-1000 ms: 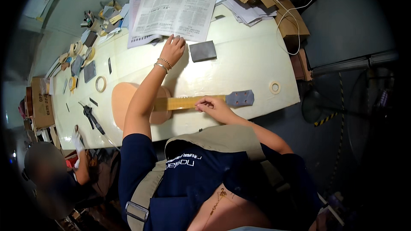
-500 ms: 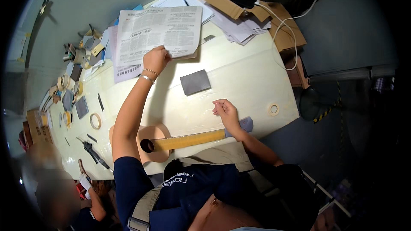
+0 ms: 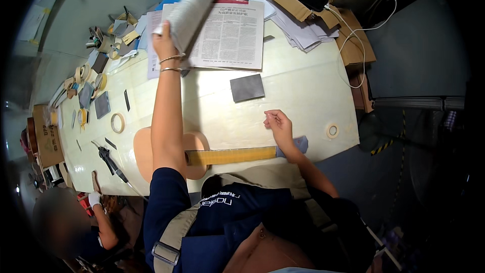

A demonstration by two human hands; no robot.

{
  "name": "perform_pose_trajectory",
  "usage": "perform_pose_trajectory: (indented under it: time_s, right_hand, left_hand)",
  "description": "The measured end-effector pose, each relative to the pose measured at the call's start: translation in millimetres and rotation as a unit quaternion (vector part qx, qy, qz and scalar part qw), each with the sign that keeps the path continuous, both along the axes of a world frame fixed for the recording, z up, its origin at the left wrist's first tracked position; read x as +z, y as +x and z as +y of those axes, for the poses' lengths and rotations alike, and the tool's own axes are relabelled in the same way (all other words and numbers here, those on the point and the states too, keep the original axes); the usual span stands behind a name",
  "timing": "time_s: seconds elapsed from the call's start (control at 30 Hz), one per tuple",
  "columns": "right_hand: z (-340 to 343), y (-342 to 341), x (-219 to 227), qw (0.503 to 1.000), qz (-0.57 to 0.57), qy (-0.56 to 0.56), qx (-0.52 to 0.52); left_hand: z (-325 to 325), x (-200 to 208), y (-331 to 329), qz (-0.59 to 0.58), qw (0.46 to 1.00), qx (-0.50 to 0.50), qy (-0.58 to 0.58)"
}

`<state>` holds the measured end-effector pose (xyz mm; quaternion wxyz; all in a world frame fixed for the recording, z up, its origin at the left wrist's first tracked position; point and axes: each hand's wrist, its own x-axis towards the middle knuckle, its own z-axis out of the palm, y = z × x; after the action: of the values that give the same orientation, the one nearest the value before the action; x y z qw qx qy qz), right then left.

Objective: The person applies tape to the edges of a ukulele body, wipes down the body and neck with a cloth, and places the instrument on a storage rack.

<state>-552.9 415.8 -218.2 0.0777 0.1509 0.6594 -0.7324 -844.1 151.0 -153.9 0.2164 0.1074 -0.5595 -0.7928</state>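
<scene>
My left hand grips the edge of a newspaper on the far side of the table. Its lifted sheet is blurred and curls upward to the left, and a printed page lies bare beneath. My right hand hovers near the table's middle, fingers curled together, with nothing visible in them. Beyond it lies a dark grey rectangular sheet, like sandpaper. Close to my body rests a small pale guitar, its neck covered in yellow tape and its headstock wrapped in grey. My left forearm hides part of its body.
Tape rolls lie on the table. A dark corded tool sits at the left. Papers and an open cardboard box with a phone stand at the back. A co-worker's gloved hand shows at lower left.
My left hand has moved left, swinging the newspaper sheet over and uncovering the page beneath. My right hand stays curled near the same spot. The whole view has shifted slightly.
</scene>
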Motion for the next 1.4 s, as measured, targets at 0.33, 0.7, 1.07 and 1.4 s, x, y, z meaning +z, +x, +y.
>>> perform_pose_trajectory:
  time_s: [0.33,0.7,1.07,1.4]
  right_hand:
    - [-17.6,-67.6,100.9,0.676,0.545,0.494,-0.045]
    - [-43.5,29.9,83.9,0.803,-0.256,-0.469,0.264]
    - [-64.5,39.5,80.4,0.858,0.317,0.29,0.282]
    - [-61.5,37.0,21.9,0.831,0.285,0.394,0.27]
  left_hand:
    - [50.1,88.1,292.8,-0.145,0.866,-0.425,0.221]
    - [53.7,67.2,369.6,0.118,0.923,-0.184,-0.318]
    - [-76.0,45.3,376.9,-0.127,0.879,-0.154,-0.432]
    - [-108.2,-3.1,304.0,-0.275,0.588,-0.228,-0.726]
